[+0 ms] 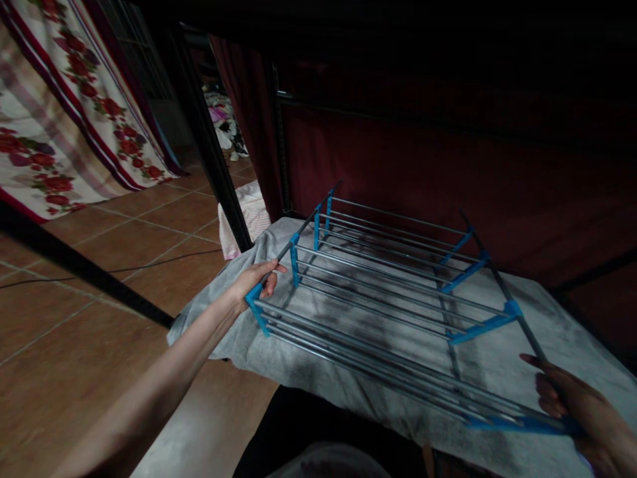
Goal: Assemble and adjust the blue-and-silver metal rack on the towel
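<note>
A rack of grey metal rods [383, 271] with blue plastic brackets lies on a grey cloth [542, 312] that covers a low surface. My left hand [256, 280] is closed round the rack's left side bar, just above the nearest left bracket. On the right, my right hand [567, 398] grips the right side bar close to its near corner. Several parallel rods run between the two sides. The blue brackets on the left stand nearly upright, while those on the right slant.
Black metal posts [212, 133] frame the covered surface. Behind it hangs a dark red curtain [398, 172]. A floral curtain [89, 99] hangs at the left over a tiled floor [149, 226], where a thin cable [149, 267] runs. A striped cloth [243, 219] is beside a post.
</note>
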### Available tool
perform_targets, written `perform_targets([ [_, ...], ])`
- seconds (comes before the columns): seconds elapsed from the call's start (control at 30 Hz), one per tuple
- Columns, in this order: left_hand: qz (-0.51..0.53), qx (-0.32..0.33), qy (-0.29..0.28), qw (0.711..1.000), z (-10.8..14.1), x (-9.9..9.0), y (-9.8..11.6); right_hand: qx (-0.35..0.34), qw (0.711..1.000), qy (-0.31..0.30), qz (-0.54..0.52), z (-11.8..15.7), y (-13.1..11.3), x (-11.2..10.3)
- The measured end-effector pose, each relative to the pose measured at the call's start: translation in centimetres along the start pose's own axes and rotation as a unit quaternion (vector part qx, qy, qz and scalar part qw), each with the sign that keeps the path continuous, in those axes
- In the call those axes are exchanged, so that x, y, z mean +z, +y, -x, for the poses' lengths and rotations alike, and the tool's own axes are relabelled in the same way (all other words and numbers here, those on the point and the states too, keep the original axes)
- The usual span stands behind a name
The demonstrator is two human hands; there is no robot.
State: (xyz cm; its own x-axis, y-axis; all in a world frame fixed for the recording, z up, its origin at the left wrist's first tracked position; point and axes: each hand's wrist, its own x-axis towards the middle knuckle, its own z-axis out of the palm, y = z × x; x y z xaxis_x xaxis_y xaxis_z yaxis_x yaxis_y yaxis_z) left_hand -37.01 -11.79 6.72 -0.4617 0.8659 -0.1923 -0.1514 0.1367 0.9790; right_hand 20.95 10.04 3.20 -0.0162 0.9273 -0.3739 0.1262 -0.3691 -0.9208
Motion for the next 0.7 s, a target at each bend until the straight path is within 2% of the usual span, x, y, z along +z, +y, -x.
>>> perform_targets([
  [0.33,-0.028,0.014,0.013,0.999,0.1,0.1,0.0,0.005,1.000,0.014,0.021,-0.4,0.3,-0.3],
  [0.47,-0.030,0.008,0.017,0.999,0.2,0.2,0.0,-0.026,0.999,0.019,0.012,0.0,0.4,0.3],
  [0.7,-0.006,-0.017,0.009,1.000,-0.1,-0.4,-0.1,-0.037,0.999,0.011,0.007,0.9,-0.4,1.4],
])
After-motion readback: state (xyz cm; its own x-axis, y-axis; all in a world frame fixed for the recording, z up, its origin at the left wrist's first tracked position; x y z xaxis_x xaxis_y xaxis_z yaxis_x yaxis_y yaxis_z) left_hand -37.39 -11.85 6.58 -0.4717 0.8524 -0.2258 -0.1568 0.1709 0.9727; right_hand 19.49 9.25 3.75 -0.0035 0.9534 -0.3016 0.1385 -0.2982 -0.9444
